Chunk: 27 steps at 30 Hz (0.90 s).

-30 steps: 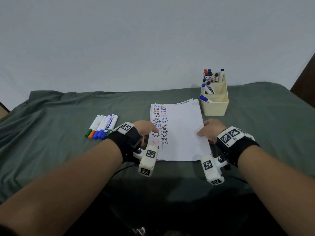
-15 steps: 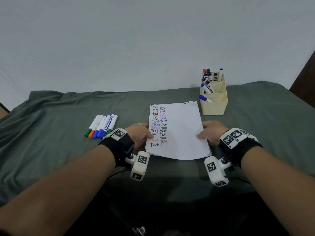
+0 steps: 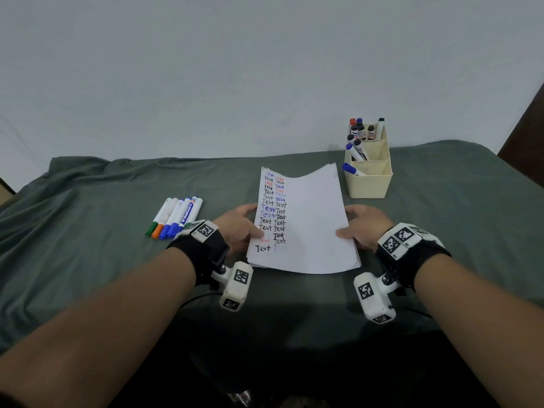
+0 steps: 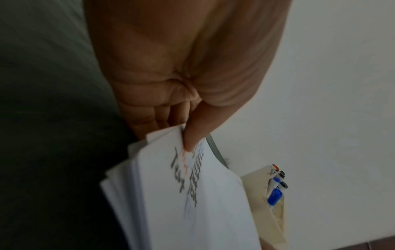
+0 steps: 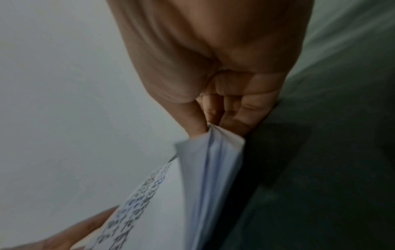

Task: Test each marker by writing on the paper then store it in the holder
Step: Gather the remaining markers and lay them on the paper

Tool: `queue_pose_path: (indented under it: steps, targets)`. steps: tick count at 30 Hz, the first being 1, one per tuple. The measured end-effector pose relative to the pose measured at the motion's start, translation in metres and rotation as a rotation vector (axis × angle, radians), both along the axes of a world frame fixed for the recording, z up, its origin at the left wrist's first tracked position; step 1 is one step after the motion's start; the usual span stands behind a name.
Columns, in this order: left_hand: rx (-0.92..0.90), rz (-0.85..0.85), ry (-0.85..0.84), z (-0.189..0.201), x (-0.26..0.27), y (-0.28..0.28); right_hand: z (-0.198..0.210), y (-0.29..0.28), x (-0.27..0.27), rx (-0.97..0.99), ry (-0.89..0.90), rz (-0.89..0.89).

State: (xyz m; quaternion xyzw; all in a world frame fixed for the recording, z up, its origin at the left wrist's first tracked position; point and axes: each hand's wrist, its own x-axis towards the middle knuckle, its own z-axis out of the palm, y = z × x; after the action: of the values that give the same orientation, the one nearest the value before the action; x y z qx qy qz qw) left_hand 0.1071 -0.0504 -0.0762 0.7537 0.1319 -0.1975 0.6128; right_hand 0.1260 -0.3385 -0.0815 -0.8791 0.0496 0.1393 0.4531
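**Paper stack gripped, no marker in hand**

At table centre, both hands pinch the paper [image 3: 306, 219] stack: left hand [image 3: 239, 228] on its left edge, thumb over the writing; right hand [image 3: 363, 223] on its right edge (far end bowed up). Untested markers [image 3: 176, 217] lie well left; the holder [image 3: 369, 184] sits beyond the far-right corner. Judged step: positioning the sheet. Next calls for releasing it and fetching a marker.
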Motion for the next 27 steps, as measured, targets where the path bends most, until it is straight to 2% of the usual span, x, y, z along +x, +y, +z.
queue_pose_path:
  steps: [5,9,14,18,22,27]
  targets:
    - [0.125,0.08,-0.285,0.008,-0.002,-0.006,0.009,0.011,0.002,-0.021,-0.269,0.018]
    - [0.118,0.126,-0.555,0.023,-0.003,-0.007,0.025,0.02,0.009,0.061,-0.455,-0.047]
    - [0.275,0.181,-0.818,0.036,-0.002,-0.013,0.038,0.035,0.01,0.164,-0.62,-0.147]
    - [0.308,0.229,-0.822,0.03,0.001,-0.021,0.029,0.043,0.006,0.124,-0.666,-0.167]
    - [0.358,0.157,-0.74,0.01,0.001,-0.027,0.008,0.043,0.0,0.145,-0.596,-0.147]
    - [0.407,0.171,-0.706,-0.001,0.001,-0.026,0.004,0.041,0.005,0.188,-0.582,-0.163]
